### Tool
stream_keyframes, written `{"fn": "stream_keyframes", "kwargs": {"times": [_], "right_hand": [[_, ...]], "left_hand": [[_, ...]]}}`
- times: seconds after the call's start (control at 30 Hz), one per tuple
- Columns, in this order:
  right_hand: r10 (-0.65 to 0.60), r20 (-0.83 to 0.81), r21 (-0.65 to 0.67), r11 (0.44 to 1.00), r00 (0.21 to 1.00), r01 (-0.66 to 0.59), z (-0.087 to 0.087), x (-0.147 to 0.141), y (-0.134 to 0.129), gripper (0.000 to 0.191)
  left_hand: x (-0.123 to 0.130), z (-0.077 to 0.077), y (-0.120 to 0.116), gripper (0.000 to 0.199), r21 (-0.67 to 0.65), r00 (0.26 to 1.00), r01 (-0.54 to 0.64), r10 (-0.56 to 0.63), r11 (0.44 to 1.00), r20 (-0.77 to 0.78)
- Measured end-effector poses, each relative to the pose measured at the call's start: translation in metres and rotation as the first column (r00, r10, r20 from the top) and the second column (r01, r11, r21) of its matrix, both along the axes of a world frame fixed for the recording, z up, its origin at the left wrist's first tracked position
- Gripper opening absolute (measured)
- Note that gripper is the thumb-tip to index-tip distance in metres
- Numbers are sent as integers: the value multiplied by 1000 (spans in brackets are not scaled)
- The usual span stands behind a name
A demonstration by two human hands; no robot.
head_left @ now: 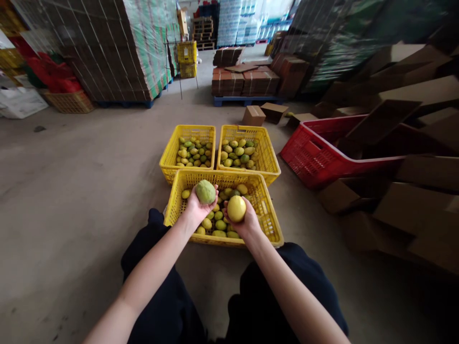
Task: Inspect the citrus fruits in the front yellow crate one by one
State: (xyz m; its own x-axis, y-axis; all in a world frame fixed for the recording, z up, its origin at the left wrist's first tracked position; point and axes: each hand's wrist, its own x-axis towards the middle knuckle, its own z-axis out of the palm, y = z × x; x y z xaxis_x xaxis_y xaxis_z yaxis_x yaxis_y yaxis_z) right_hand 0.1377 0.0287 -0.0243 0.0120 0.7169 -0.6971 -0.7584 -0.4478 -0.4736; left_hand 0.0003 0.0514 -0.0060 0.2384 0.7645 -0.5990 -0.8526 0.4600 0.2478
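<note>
Above the front yellow crate, my left hand cups a bumpy green lemon, palm up with the fingertips curled round its far side. My right hand is closed round a smooth yellow lemon, a short way to the right of the green one. Below both hands, more green and yellow lemons lie loose in that crate. My hands and forearms hide part of them.
Two more yellow crates of lemons, a left one and a right one, stand just beyond. At right are a red crate and heaped cardboard boxes. Flattened cartons on a blue pallet and wrapped stacks stand farther back.
</note>
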Motion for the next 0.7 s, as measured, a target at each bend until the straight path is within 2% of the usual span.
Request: {"fn": "stream_keyframes", "kwargs": {"times": [0.13, 0.2, 0.3, 0.43, 0.57, 0.7], "right_hand": [[-92, 63, 2, 996, 994, 92, -2, 0, 1, 14], [-87, 49, 9, 996, 995, 87, -2, 0, 0, 12], [-9, 21, 15, 1000, 1000, 8, 0, 1, -1, 16], [75, 34, -55, 996, 997, -74, 0, 1, -2, 29], [22, 34, -49, 999, 999, -21, 2, 1, -2, 23], [-23, -7, 71, 997, 1000, 24, 10, 1, -4, 10]], "left_hand": [[1, -1, 1, 23, 3, 985, -152, 152, 988, -76], [1, 1, 1, 21, -12, 979, -186, 184, 982, -92], [0, 3, 1, 23, -36, 981, -178, 174, 983, -87], [1, 1, 0, 25, -39, 996, -89, 88, 995, -23], [3, -1, -1, 25, -48, 997, -41, 38, 998, -63], [3, 5, -2, 22, -20, 982, -80, 75, 997, -171]]}}
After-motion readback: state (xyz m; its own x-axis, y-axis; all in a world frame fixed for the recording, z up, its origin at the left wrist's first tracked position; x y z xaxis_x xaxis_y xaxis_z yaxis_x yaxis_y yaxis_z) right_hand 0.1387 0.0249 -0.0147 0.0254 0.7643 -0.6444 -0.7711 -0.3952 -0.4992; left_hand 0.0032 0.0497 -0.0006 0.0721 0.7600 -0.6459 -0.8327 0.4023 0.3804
